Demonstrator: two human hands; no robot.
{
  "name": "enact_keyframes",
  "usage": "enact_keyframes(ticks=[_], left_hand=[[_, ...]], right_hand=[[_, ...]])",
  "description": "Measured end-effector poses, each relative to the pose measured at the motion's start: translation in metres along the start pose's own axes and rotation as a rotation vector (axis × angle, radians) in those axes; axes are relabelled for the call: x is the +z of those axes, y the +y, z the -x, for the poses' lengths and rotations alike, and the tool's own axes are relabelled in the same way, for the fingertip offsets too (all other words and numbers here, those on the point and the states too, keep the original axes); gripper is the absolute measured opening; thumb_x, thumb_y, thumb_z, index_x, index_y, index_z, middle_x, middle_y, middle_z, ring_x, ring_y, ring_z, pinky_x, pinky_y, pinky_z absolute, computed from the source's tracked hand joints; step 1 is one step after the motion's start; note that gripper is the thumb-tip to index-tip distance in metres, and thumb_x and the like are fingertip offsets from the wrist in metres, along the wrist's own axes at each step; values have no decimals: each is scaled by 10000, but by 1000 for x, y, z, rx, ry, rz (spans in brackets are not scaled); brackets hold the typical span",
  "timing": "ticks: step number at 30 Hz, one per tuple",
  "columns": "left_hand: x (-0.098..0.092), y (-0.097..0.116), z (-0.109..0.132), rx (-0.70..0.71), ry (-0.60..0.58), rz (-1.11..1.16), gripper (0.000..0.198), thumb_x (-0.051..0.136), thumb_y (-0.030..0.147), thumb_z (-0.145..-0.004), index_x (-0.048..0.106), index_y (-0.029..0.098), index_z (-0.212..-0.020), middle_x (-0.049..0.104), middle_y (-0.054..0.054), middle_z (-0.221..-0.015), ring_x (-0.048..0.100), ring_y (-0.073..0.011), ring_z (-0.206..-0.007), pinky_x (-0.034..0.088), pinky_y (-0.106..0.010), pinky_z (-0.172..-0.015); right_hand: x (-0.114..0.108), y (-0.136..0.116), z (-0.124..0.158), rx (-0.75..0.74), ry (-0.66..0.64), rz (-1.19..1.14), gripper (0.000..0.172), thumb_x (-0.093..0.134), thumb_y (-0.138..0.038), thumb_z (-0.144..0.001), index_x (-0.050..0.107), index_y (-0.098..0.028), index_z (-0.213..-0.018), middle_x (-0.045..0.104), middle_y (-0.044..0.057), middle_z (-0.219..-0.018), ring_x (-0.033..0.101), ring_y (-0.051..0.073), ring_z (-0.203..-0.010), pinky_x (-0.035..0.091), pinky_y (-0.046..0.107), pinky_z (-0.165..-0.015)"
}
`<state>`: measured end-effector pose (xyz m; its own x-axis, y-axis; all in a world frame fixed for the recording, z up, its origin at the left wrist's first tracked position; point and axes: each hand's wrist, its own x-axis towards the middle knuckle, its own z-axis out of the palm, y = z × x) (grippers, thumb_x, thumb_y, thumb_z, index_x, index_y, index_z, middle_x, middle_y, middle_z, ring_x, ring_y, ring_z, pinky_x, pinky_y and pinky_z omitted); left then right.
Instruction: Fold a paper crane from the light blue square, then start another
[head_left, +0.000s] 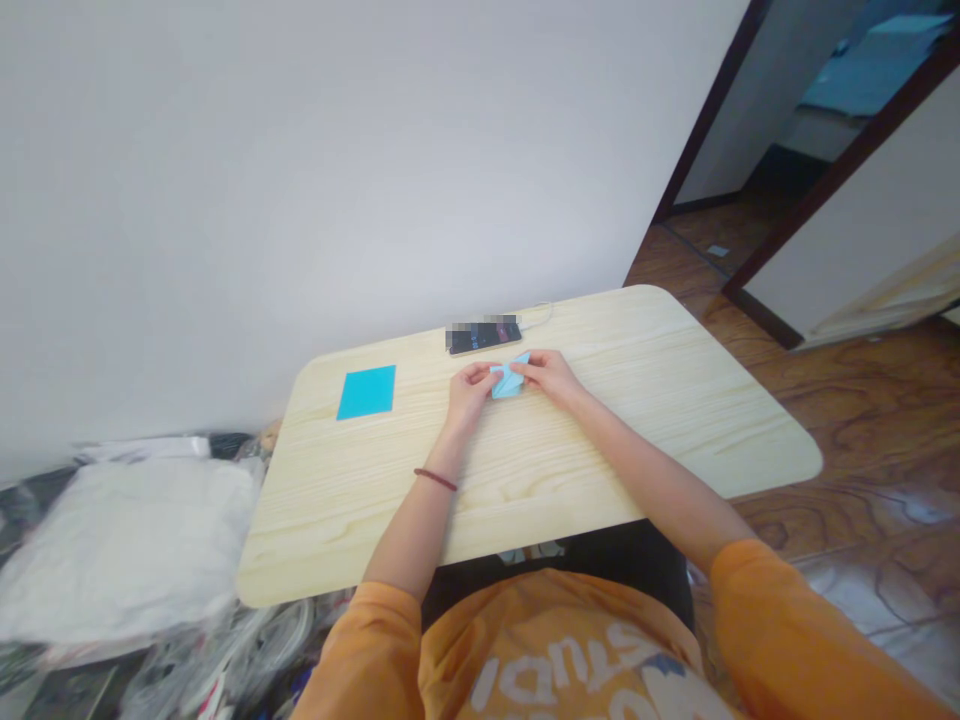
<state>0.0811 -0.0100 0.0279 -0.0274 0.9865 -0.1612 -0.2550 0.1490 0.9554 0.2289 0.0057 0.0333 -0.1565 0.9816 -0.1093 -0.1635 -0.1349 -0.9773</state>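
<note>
Near the far edge of the wooden tabletop, folded pale blue paper, pinched between the fingertips of left hand and right hand. Some folds already made; cyan paper sheet still flat near left edge, well apart from phone.

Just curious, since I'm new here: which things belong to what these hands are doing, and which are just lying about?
In use: folded pale-blue paper, held by the left hand and right hand.

Lying about: flat cyan paper sheet; smartphone; white plastic bag on the floor.
</note>
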Motion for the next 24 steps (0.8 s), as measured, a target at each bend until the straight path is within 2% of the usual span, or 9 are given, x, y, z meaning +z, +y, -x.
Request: enact_keyframes(ticks=[5,9,16,20,24], left_hand=[[1,0,1,14,48,-4,277,767,193,-518,667,136,-770,671,-9,-630,590,-106,-569,442,-235,-606],[-3,0,0,-62,-26,76,345,756,153,-530,688,132,-867,716,-50,-749,647,-139,-684,487,-296,-750],[-4,6,-1,-118,-142,203,425,682,9,-553,681,146,-955,717,-84,-975,656,-171,-942,437,-339,-970],[-1,6,0,-39,-102,171,344,709,130,-626,663,139,-967,709,-94,-977,656,-170,-929,465,-335,-931],[3,0,3,72,-21,18,552,793,251,-574,609,155,-1085,710,-69,-886,664,-158,-762,510,-333,-801]], right_hand=[[-1,-2,0,-14,83,-30,397,793,-454,-462,568,-149,-576,489,-50,-462,352,44,-423,207,213,-409],[-5,0,-3,-25,142,-32,408,799,-461,-463,537,-156,-538,449,-54,-429,329,43,-413,187,215,-401],[-11,0,-8,-25,254,-108,383,817,-416,-461,564,-151,-571,452,-50,-448,342,42,-424,197,204,-397],[-10,-1,-7,-19,273,-150,365,816,-390,-466,558,-156,-577,482,-41,-480,375,48,-446,223,202,-400],[-4,-2,-2,-6,166,-198,348,800,-377,-468,593,-165,-650,575,-23,-558,466,68,-483,316,207,-436]])
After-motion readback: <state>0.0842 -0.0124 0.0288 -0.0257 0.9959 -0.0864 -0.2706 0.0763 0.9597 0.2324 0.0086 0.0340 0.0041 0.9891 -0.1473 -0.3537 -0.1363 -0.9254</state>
